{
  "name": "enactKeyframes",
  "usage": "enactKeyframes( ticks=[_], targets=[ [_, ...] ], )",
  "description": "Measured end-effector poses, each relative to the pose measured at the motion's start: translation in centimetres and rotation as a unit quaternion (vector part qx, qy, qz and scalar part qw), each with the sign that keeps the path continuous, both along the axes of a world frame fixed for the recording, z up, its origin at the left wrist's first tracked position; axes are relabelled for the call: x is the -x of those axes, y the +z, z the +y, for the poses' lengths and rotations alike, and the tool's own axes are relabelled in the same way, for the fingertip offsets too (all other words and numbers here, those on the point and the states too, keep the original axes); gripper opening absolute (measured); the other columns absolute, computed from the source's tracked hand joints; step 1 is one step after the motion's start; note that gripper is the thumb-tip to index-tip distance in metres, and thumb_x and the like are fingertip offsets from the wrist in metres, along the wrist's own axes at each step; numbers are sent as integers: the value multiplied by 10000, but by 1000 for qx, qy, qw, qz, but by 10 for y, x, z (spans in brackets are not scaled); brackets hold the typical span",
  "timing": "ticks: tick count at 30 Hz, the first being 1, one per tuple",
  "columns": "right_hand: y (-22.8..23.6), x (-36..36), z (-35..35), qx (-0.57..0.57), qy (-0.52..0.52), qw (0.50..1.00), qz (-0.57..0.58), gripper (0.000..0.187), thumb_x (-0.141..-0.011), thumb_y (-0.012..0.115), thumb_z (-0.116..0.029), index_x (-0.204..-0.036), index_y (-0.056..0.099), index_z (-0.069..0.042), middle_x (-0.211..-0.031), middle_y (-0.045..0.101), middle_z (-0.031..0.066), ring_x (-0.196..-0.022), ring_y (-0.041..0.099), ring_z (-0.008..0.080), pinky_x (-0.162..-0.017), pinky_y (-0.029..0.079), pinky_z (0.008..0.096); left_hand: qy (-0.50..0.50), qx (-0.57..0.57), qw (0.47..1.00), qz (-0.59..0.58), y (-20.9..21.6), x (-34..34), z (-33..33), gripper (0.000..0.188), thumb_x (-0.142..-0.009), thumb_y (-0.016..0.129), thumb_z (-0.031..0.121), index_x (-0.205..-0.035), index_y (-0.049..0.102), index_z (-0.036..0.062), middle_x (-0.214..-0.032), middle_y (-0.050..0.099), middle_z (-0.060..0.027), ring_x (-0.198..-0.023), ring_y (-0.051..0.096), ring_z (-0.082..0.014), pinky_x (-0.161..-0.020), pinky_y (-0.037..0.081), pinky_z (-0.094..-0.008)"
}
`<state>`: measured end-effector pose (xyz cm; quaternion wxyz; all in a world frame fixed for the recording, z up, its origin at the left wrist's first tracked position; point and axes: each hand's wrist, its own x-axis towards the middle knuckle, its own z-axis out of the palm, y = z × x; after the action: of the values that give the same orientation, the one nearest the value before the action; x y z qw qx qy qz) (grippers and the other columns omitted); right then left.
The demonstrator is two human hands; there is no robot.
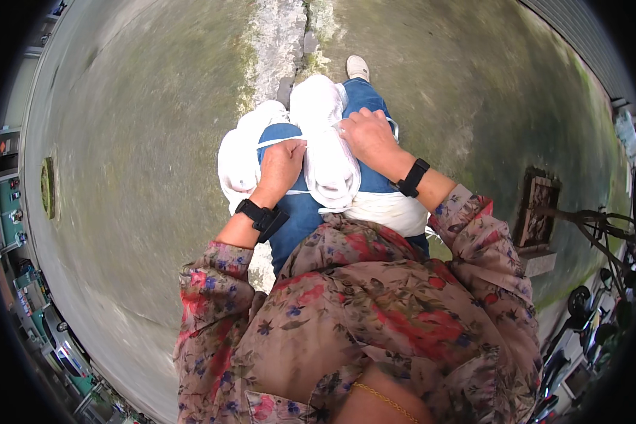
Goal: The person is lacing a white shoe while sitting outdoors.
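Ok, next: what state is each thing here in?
Left hand: curled at white strip, grip unclear
Right hand: curled by middle white bundle, grip unclear
White strip: fairly straight
Middle white bundle: lying on the lap
Wrist straps: fastened
Ground: cracked, mottled

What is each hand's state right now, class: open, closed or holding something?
Left hand: closed, holding the white strip.
Right hand: curled at the middle white bundle; whether it grips anything cannot be told.
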<state>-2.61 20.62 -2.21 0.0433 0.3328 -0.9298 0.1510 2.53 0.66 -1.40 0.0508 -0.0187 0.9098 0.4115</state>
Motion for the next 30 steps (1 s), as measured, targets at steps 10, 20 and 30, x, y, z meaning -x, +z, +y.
enactKeyframes(
  ticks=[10,20,30],
  targets=[
    [1,-3,0,36,-40,998,19,105,-723,625,-176,-681,630,-80,-729,530,55,-796,494,223,-683,345,374,19,28,999,2,-7,5,-9,197,-811,549,178,-803,641,4,-767,615,-206,-748,597,-358,-670,470,-400],
    [-3,-3,3,21,-45,999,-3,155,-750,594,-214,-682,639,-82,-733,559,65,-796,506,233,-693,351,394,-115,208,967,93,7,13,-8,115,-758,550,118,-675,592,49,-687,597,-107,-707,554,-292,-615,407,-412],
    [-5,-1,3,28,-14,999,-20,134,-757,584,-182,-690,633,-76,-718,552,75,-778,509,243,-692,370,375,-192,301,915,190,4,19,3,52,-671,548,87,-649,594,79,-690,585,-54,-725,526,-233,-642,354,-360]
  ],
)
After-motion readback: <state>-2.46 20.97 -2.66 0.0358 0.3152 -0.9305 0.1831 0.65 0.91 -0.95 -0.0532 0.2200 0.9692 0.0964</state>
